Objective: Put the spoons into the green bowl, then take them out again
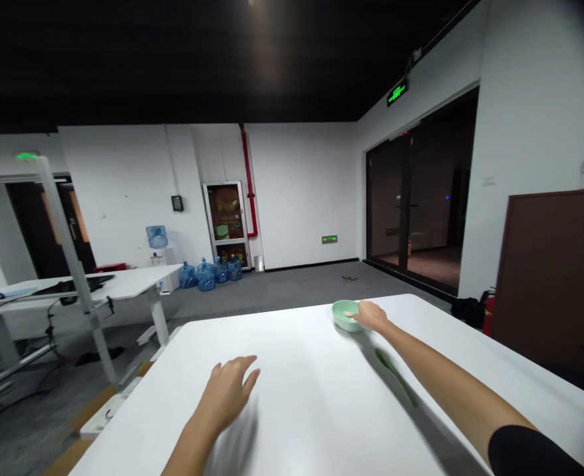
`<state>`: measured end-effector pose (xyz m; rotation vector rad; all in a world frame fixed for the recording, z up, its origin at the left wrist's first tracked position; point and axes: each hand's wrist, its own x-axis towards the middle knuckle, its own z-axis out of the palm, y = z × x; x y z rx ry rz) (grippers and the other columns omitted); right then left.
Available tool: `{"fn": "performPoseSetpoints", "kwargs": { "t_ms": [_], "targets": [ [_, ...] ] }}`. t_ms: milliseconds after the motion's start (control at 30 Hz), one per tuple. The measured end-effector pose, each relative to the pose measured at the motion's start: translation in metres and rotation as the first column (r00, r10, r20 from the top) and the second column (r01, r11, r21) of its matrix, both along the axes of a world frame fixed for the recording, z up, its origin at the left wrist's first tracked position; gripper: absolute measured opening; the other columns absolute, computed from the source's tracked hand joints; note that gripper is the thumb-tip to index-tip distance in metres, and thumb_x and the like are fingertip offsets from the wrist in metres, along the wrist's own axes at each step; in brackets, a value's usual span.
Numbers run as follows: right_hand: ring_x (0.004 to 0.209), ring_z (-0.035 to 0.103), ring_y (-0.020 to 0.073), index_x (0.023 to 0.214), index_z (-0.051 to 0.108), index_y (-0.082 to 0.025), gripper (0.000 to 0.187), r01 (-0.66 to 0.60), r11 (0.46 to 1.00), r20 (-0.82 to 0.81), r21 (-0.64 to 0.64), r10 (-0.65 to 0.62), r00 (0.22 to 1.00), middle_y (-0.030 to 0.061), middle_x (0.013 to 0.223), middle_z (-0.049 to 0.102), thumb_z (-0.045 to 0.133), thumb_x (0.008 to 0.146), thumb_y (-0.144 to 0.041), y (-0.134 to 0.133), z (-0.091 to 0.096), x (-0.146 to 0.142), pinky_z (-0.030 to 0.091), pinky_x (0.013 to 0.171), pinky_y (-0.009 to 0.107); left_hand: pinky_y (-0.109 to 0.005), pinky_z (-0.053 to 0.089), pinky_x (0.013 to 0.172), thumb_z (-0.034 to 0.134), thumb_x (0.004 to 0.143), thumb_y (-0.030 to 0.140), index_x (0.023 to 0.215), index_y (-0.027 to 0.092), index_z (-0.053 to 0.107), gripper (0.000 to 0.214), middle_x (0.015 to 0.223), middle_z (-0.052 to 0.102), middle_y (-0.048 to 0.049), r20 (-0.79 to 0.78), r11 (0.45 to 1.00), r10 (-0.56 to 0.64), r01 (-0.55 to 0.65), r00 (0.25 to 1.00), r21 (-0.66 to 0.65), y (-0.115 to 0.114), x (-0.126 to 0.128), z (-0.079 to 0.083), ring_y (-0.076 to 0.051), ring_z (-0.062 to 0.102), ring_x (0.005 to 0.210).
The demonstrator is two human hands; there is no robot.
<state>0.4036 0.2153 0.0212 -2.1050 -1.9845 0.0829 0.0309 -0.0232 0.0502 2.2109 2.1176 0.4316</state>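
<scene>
A light green bowl sits upright near the far edge of the white table. My right hand grips its right rim, with the thumb reaching over the inside and the other fingers mostly hidden behind. Below my right forearm, a green spoon lies on the tabletop, its handle pointing toward me and partly in the arm's shadow. My left hand hovers over the left part of the table, fingers apart and holding nothing, away from the bowl.
Left of my table stands another white desk with cables and a metal post. Cardboard and white boxes lie on the floor between them. Several blue water jugs stand by the back wall. A brown cabinet is at the right.
</scene>
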Motion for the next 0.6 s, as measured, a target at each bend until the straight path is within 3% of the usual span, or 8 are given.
{"fn": "performPoseSetpoints", "kwargs": {
  "t_ms": [367,600],
  "targets": [
    [0.105,0.066,0.0296,0.12,0.062,-0.013,0.049,0.04,0.998,-0.036,-0.045,-0.041,0.999,0.0176,0.121,0.067,0.063,0.078,-0.038,0.026,-0.023,0.006,0.05,0.074,0.032,-0.045,0.04,0.11,0.036,0.096,0.049,0.135,0.028,0.059,0.049,0.139,0.062,-0.0041,0.035,1.0,0.011,-0.011,0.999,-0.003,0.003,-0.002,-0.002,-0.027,0.055,0.131],
    [0.098,0.069,0.0282,0.11,0.07,-0.013,0.043,0.022,0.999,-0.092,-0.045,-0.026,0.995,0.0181,0.111,0.07,0.056,0.083,-0.044,0.022,-0.01,0.006,0.048,0.069,0.03,-0.044,0.04,0.109,0.036,0.096,0.045,0.135,0.026,0.058,0.048,0.139,0.062,-0.0058,0.02,1.0,0.02,-0.02,1.0,-0.017,0.004,-0.002,-0.001,-0.026,0.056,0.13]
  ]
}}
